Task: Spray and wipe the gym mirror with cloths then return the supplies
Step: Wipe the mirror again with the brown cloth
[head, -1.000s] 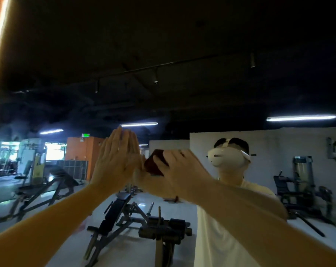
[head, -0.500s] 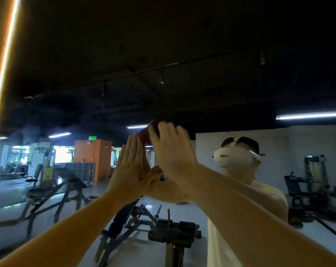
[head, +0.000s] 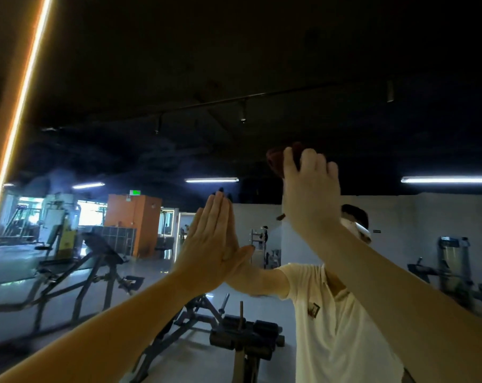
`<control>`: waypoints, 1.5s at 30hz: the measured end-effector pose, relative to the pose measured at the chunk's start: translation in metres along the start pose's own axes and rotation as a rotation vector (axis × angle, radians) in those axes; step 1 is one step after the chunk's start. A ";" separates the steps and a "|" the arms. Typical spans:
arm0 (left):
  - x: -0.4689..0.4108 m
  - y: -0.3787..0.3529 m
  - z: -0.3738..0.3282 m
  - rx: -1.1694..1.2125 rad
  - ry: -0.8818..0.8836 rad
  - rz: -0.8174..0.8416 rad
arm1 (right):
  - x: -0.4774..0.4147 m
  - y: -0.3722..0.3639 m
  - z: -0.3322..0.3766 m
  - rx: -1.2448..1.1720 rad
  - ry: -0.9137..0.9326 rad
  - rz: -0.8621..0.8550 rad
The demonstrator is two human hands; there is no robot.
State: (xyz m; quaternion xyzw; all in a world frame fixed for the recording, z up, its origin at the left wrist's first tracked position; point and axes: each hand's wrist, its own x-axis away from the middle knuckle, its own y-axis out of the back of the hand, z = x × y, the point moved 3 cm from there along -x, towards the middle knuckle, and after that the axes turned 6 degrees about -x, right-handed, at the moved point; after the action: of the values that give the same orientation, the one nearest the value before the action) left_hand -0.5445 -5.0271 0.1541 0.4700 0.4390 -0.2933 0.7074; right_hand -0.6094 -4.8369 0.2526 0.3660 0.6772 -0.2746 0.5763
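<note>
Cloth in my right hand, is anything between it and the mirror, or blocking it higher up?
Nothing visible. The right hand holds the cloth against the mirror, with bare glass above. The left hand rests flat on the mirror, lower and to the left, apart from the cloth.

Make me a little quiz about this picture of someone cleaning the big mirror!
1. True or false: the left hand lies flat on the mirror.
2. Which hand holds the dark red cloth? A) left B) right C) both
3. Fill in: the dark red cloth sits ___ than the left hand.
Key: 1 true. 2 B, the right hand grips it. 3 higher.
</note>
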 end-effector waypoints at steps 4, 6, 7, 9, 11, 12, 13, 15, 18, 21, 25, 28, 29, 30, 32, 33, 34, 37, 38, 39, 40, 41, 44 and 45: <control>0.021 -0.001 0.028 0.000 0.047 -0.122 | -0.018 -0.025 0.061 -0.089 0.083 0.070; 0.025 -0.003 0.059 0.014 0.172 -0.008 | -0.026 -0.033 0.095 -0.112 0.101 0.089; 0.026 -0.002 0.072 0.016 0.209 0.058 | -0.028 -0.037 0.113 -0.116 0.124 0.096; 0.026 0.001 0.087 0.002 0.185 0.121 | -0.029 -0.041 0.143 -0.096 0.195 0.097; 0.028 0.001 0.095 0.003 0.148 0.202 | -0.028 -0.040 0.158 -0.073 0.279 0.102; 0.031 -0.001 0.099 -0.001 0.129 0.238 | -0.027 -0.039 0.158 -0.051 0.327 0.103; 0.033 -0.004 0.101 -0.014 0.105 0.258 | -0.025 -0.035 0.151 -0.033 0.366 0.100; 0.037 -0.009 0.104 -0.017 0.085 0.250 | -0.016 -0.029 0.122 -0.058 0.375 0.130; 0.036 -0.010 0.104 0.046 0.088 0.234 | 0.007 -0.012 0.045 -0.032 0.199 0.105; 0.036 -0.009 0.101 0.057 0.089 0.254 | 0.039 0.015 -0.025 0.097 0.001 0.020; 0.036 -0.007 0.097 0.100 0.063 0.188 | 0.044 0.006 -0.009 0.104 -0.159 0.019; 0.036 -0.013 0.098 0.038 -0.004 0.049 | 0.020 -0.021 0.052 0.019 -0.139 0.038; 0.037 -0.018 0.100 0.038 -0.008 0.059 | 0.010 -0.031 0.076 -0.016 -0.115 0.037; 0.039 -0.023 0.103 0.039 -0.001 0.072 | 0.001 -0.039 0.102 -0.045 -0.089 0.031; 0.040 -0.026 0.106 0.037 0.010 0.067 | -0.013 -0.053 0.152 -0.102 -0.016 0.039; 0.040 -0.026 0.107 0.015 0.004 0.067 | -0.015 -0.059 0.175 -0.129 0.042 0.069; 0.040 -0.025 0.105 -0.003 -0.006 0.086 | -0.014 -0.064 0.193 -0.141 0.109 0.096; 0.041 -0.028 0.108 -0.033 -0.033 0.076 | -0.002 -0.066 0.199 -0.099 0.232 0.162; 0.042 -0.029 0.109 -0.044 -0.031 0.077 | 0.005 -0.062 0.186 -0.069 0.232 0.171; 0.042 -0.033 0.110 -0.055 -0.029 0.078 | 0.014 -0.055 0.170 -0.039 0.216 0.169; 0.042 -0.035 0.111 -0.059 -0.035 0.072 | 0.025 -0.048 0.150 -0.012 0.181 0.166; 0.041 -0.037 0.112 -0.055 -0.036 0.063 | 0.036 -0.040 0.127 0.015 0.134 0.162; 0.039 -0.043 0.114 -0.062 -0.028 0.044 | 0.069 -0.013 0.056 0.132 -0.009 0.125; 0.039 -0.044 0.114 -0.060 -0.027 0.044 | 0.078 -0.005 0.038 0.150 -0.061 0.117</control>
State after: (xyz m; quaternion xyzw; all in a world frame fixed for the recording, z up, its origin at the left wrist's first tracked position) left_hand -0.5240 -5.1492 0.1212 0.4541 0.4274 -0.2706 0.7334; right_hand -0.5972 -4.8558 0.1685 0.4386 0.6140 -0.3016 0.5827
